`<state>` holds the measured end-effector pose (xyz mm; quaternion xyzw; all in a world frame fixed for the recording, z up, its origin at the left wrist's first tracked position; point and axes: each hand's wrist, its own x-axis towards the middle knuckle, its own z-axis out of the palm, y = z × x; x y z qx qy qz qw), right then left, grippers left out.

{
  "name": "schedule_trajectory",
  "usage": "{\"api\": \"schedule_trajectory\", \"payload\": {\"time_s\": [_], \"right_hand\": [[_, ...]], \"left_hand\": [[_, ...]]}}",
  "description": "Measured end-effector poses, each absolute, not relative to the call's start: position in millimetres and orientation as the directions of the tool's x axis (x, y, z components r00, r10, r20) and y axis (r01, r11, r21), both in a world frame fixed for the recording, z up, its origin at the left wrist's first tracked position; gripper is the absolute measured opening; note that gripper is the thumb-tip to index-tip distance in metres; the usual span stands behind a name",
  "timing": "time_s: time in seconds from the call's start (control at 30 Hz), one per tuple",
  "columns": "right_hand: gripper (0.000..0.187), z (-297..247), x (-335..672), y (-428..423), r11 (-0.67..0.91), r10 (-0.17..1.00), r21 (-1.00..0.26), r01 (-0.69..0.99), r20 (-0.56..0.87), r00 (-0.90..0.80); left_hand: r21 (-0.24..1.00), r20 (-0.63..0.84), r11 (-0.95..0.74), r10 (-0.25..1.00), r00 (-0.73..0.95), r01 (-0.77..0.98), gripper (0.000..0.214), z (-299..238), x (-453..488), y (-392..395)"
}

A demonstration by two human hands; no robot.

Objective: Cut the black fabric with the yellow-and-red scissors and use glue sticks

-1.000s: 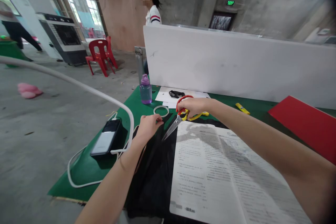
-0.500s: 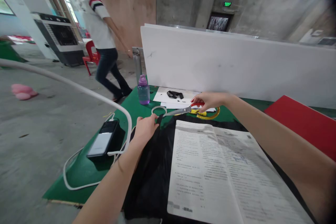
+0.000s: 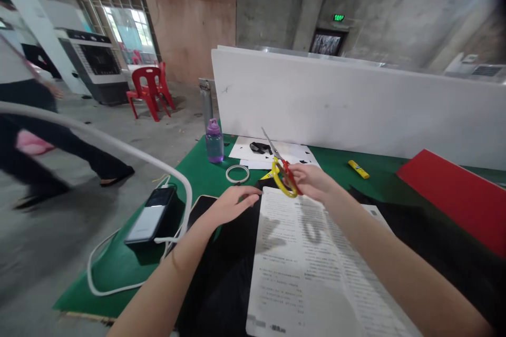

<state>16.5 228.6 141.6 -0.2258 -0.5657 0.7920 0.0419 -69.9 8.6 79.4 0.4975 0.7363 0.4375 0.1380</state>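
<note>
My right hand (image 3: 313,181) grips a pair of scissors (image 3: 285,175) by the red handle, above the top edge of an open printed booklet (image 3: 292,268). The yellow handle hangs free, and the blades point up and to the left, apart from the cloth. My left hand (image 3: 234,204) lies with fingers stretched out on black cloth (image 3: 221,274), its fingertips at the booklet's top left corner. The cloth spreads under the booklet and out to the right. A white ring like a tape roll (image 3: 237,174) lies just beyond my left hand.
White paper (image 3: 312,155) with black scraps (image 3: 261,147), a purple bottle (image 3: 214,142) and a yellow tube (image 3: 358,169) are on the green table (image 3: 193,163). A power bank (image 3: 152,213) with a white cable (image 3: 118,147) sits left. A red board (image 3: 454,189) lies right. A person (image 3: 35,121) walks at left.
The scissors have swung from pointing left at the cloth to pointing up, away from it. My left hand has let go of the cloth edge and moved right. The person has moved left.
</note>
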Motion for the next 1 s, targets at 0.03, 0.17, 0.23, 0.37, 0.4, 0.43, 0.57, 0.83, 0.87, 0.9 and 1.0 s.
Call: {"api": "schedule_trajectory", "payload": {"time_s": [0.03, 0.17, 0.23, 0.37, 0.4, 0.43, 0.57, 0.83, 0.87, 0.9, 1.0], "right_hand": [[0.01, 137.6, 16.5, 218.6, -0.4, 0.326, -0.905, 0.145, -0.288, -0.901], [0.017, 120.5, 15.8, 188.9, -0.41, 0.311, -0.912, 0.024, -0.165, -0.936], [0.022, 111.5, 13.8, 180.2, -0.381, 0.329, -0.925, 0.013, -0.149, -0.932], [0.029, 97.0, 5.8, 170.9, -0.194, 0.379, -0.981, 0.015, -0.089, -0.921], [0.03, 94.7, 3.5, 170.0, -0.115, 0.379, -0.993, 0.027, -0.069, -0.923], [0.031, 93.1, 1.3, 169.8, -0.029, 0.378, -0.998, 0.047, -0.054, -0.924], [0.054, 92.0, -4.0, 175.4, 0.323, 0.473, -0.932, 0.163, 0.01, -0.881], [0.07, 96.2, -3.9, 188.2, 0.646, 0.516, -0.746, 0.159, 0.274, -0.812], [0.07, 96.0, -4.0, 191.6, 0.65, 0.526, -0.742, 0.162, 0.286, -0.801], [0.07, 95.7, -3.8, 195.9, 0.646, 0.538, -0.744, 0.172, 0.284, -0.793], [0.066, 95.0, 0.0, 213.1, 0.618, 0.556, -0.76, 0.201, 0.242, -0.795]], "left_hand": [[0.824, 0.234, 0.057, 0.872, -0.429, 0.564, 0.034, 78.3, -67.8, 9.4], [0.953, 0.235, -0.128, 0.885, -0.402, 0.275, 0.042, 70.5, -63.5, 15.3], [0.976, 0.209, -0.154, 0.869, -0.449, 0.157, 0.039, 68.5, -63.3, 17.8], [0.991, 0.134, -0.12, 0.865, -0.484, 0.058, 0.033, 70.2, -61.9, 18.3], [0.993, 0.118, -0.11, 0.869, -0.481, 0.044, 0.033, 71.1, -61.3, 17.5], [0.994, 0.108, -0.104, 0.875, -0.473, 0.035, 0.032, 72.1, -60.7, 16.4], [0.995, 0.078, -0.045, 0.892, -0.446, 0.085, 0.031, 76.1, -59.2, 11.8], [0.923, 0.043, 0.115, 0.917, -0.396, 0.367, 0.031, 88.1, -54.9, 9.3], [0.886, 0.045, 0.153, 0.91, -0.411, 0.437, 0.031, 89.0, -55.8, 8.3], [0.824, 0.048, 0.216, 0.894, -0.445, 0.523, 0.03, 89.3, -57.3, 6.9], [0.471, 0.055, 0.558, 0.754, -0.654, 0.683, 0.028, 87.0, -64.4, 0.5]]}}
